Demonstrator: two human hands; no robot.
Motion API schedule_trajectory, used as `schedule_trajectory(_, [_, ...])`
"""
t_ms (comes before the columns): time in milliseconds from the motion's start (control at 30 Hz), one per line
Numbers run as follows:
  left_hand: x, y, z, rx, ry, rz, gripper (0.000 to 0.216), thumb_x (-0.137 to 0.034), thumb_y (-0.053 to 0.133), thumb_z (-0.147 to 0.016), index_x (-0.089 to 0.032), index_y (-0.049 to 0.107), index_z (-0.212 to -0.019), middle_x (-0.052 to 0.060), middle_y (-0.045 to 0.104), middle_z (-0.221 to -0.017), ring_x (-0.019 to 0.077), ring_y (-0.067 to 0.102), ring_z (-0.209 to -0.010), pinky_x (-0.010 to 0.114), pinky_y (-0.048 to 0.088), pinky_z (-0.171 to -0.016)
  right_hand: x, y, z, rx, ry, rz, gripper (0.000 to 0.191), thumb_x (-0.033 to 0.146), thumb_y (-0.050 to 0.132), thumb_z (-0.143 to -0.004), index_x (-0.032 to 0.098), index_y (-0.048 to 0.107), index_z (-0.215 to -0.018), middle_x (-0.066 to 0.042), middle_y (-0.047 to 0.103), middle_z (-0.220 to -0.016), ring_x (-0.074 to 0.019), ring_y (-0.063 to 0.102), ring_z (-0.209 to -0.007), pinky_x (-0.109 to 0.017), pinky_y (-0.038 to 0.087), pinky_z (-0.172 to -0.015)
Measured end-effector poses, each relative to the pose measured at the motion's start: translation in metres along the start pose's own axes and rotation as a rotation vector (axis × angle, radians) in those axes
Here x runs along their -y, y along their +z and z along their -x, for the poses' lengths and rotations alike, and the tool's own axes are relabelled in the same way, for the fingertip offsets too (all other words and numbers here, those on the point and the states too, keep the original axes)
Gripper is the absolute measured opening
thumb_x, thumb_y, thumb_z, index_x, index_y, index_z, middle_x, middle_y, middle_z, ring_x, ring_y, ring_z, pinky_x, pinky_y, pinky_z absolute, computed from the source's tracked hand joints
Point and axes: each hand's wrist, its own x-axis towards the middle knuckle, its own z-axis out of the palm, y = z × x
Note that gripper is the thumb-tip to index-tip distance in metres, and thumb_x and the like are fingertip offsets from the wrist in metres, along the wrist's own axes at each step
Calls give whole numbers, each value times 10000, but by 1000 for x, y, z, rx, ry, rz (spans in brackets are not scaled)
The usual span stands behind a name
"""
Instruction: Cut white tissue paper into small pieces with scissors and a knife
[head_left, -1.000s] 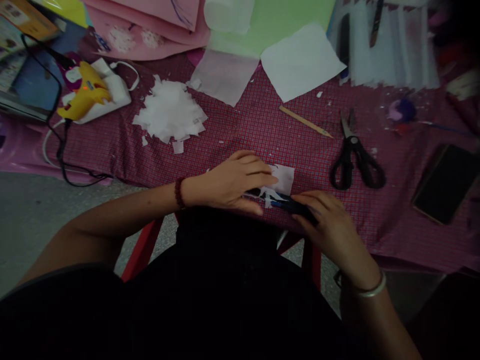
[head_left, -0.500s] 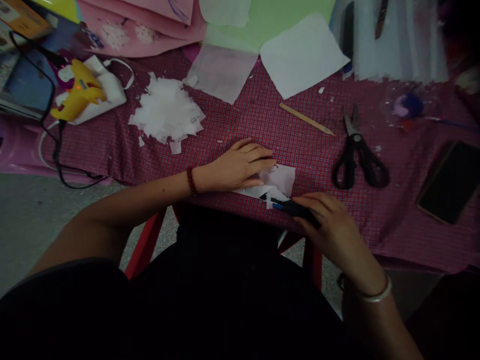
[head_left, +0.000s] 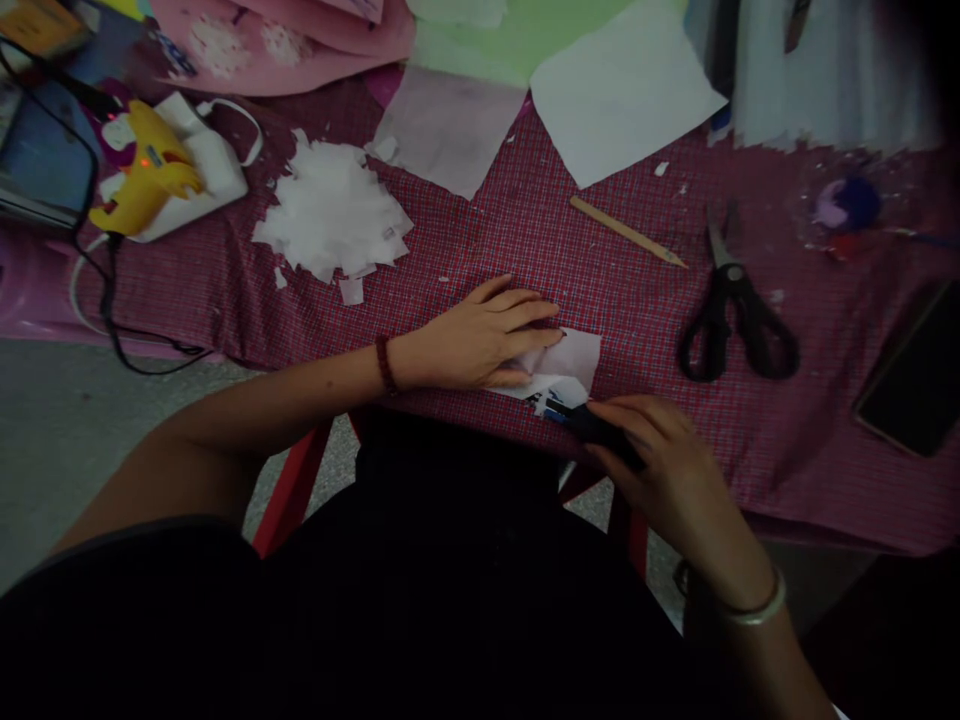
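My left hand [head_left: 491,337] lies flat on a folded piece of white paper [head_left: 581,352], fingers stretched out and pointing right. The paper rests at the near edge of the table. My right hand [head_left: 664,460] grips a black utility knife [head_left: 604,432] with a blue part near its front end. The knife's front end sits at the paper's near edge, beside a raised flap. Its very tip is small and blurred. Right of the paper lie black-handled scissors [head_left: 736,320], blades parted. Beyond the hands is a pencil [head_left: 628,232].
A heap of small white paper pieces [head_left: 334,210] lies left of centre. A yellow glue gun [head_left: 150,170] with cords rests on a white power strip [head_left: 221,170]. Larger paper sheets [head_left: 622,95] spread across the back. A dark phone [head_left: 915,375] lies at the right.
The knife's front end and the paper flap have shifted slightly, and the flap lies a little differently. My left hand still presses on the paper. The view has moved a little.
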Motion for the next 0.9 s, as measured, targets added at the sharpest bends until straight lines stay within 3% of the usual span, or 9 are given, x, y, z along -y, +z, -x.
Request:
schedule_trajectory(233, [-1, 6, 3, -19, -45, 5, 465, -380, 561, -951, -264, 531, -1401, 83, 501, -1507, 275, 415, -1397, 519, 220, -1212, -3, 0, 14, 3, 20, -14, 313, 229, 623, -921, 238, 621, -1233, -106, 680, -1084, -290, 651, -959, -487, 556, -830])
schedule_trajectory(500, [8, -8, -1, -4, -12, 256, 444, -510, 506, -955, -276, 604, -1320, 95, 551, -1447, 278, 456, -1340, 513, 240, -1180, -2, 1, 11, -8, 18, -5, 299, 219, 627, -913, 220, 636, -1211, -102, 674, -1071, -285, 647, -956, -475, 550, -835])
schedule_trajectory(633, [5, -18, -6, 45, 33, 404, 328, -496, 644, -862, -273, 712, -1092, 79, 575, -1412, 296, 472, -1312, 501, 286, -1142, -3, 2, 11, -12, 17, 5, 296, 219, 630, -917, 195, 627, -1212, -112, 668, -1072, -288, 638, -961, -475, 551, -837])
schedule_trajectory(767, [-1, -15, -13, 69, 25, 434, 104, -330, 692, -813, -235, 710, -776, 52, 628, -1327, 295, 489, -1283, 509, 276, -1140, -1, 2, 11, -19, 25, 16, 296, 215, 633, -915, 192, 628, -1210, -117, 669, -1067, -293, 635, -972, -475, 553, -839])
schedule_trajectory(900, [0, -12, -15, 49, 25, 430, 109, -248, 654, -828, -212, 675, -727, 58, 650, -1298, 281, 510, -1262, 498, 280, -1137, -1, 1, 11, -28, 19, 17, 302, 220, 630, -915, 197, 632, -1216, -117, 677, -1074, -292, 643, -965, -479, 552, -836])
